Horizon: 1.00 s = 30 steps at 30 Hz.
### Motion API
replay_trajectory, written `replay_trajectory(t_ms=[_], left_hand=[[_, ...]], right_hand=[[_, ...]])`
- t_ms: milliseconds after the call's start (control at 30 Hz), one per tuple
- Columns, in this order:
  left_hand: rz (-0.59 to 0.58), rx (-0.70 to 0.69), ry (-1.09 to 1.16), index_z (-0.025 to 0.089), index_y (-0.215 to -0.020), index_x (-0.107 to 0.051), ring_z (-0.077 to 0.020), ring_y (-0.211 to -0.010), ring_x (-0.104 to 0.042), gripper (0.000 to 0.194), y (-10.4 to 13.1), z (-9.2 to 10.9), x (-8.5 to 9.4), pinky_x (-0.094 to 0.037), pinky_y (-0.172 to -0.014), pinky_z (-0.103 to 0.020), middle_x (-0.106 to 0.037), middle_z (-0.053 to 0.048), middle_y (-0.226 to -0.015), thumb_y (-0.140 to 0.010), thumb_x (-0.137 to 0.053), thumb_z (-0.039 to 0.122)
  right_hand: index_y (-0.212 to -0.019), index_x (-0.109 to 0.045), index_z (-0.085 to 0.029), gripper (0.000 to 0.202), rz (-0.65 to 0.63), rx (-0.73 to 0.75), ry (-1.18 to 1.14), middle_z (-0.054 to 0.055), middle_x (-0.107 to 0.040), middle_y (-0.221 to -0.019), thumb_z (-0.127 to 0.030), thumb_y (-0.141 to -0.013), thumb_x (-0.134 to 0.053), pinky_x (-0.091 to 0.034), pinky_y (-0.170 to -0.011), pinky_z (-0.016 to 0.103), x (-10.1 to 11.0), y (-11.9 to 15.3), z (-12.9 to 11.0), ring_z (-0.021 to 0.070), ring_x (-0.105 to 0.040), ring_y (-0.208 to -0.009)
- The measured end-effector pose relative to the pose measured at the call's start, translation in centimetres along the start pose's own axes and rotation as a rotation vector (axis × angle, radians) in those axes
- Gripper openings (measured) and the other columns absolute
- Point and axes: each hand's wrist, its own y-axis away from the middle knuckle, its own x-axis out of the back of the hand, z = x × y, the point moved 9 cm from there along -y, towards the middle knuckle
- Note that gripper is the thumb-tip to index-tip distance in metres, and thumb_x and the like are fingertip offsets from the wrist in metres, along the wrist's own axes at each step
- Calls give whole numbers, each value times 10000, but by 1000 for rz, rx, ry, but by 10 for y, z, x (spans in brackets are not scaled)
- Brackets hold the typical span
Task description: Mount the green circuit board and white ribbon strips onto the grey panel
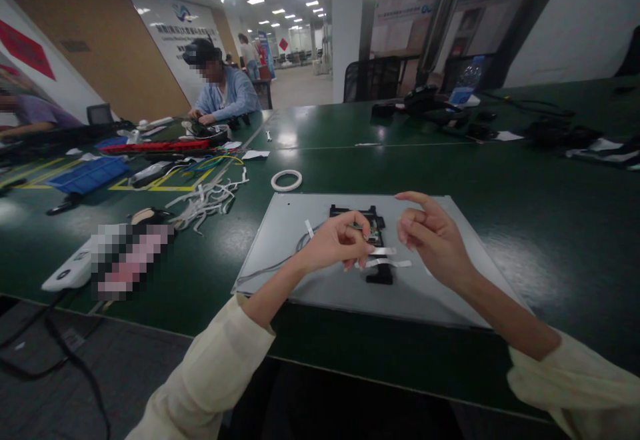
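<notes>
My left hand (337, 241) pinches a short strip of white tape (384, 251) between thumb and fingertip. Just below it, a second white strip (397, 264) crosses a black plastic frame (380, 275); part of this strip is behind my fingers. A small circuit board (373, 233) shows inside the frame, partly covered by my left hand. To the right, my right hand (433, 243) is raised, its index finger stretched out and its thumb pressed to the other curled fingers; anything between them is hidden. A grey cable (267, 268) runs left from the frame over a light grey board (310, 293).
A roll of white tape (287, 181) lies behind the grey board. Left are tangled white strips (213, 200), a white device (70, 267) and a blue tray (89, 175). Across the green table (320, 160) a person in blue (230, 93) works. Black equipment (435, 103) sits back right.
</notes>
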Motion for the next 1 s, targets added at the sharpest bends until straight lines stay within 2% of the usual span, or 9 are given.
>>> replay_trajectory(t_ms=[233,400,700,867,1000], left_hand=[[2,-31,11,152,-830,-443,-38,-345,-463,300,1,7,2,-368,-364,-132,-596,43,-520,-718,-681,296],[2,-19,14,153,-838,-439,-41,-344,-463,299,1,5,1,-370,-358,-128,-593,48,-514,-719,-682,280],[-27,-39,28,153,-851,-449,-44,-341,-456,273,1,5,-1,-368,-357,-135,-602,45,-524,-733,-671,258],[-27,-29,36,149,-861,-447,-42,-345,-466,277,1,4,-1,-372,-364,-131,-599,49,-522,-731,-669,250],[-30,-14,34,151,-872,-448,-41,-349,-466,291,1,3,-1,-374,-364,-131,-595,53,-521,-724,-676,254]], right_hand=[[-1091,-463,-208,256,-154,5,-106,-26,-523,-593,-285,-850,-500,-387,-501,222,-17,7,-10,112,-483,-540],[-1058,-501,-195,228,-178,13,-152,-9,-547,-617,-273,-844,-504,-400,-522,235,-19,7,-12,120,-499,-564],[-1018,-551,-199,234,-220,45,-246,-7,-554,-630,-159,-795,-493,-381,-534,232,-23,8,-19,116,-485,-574],[-1014,-560,-196,264,-230,31,-291,-27,-491,-591,-145,-763,-500,-347,-516,225,-23,8,-16,99,-432,-530],[-1034,-556,-206,245,-193,9,-197,-55,-407,-554,-173,-792,-553,-325,-512,214,-19,9,-6,84,-390,-508]])
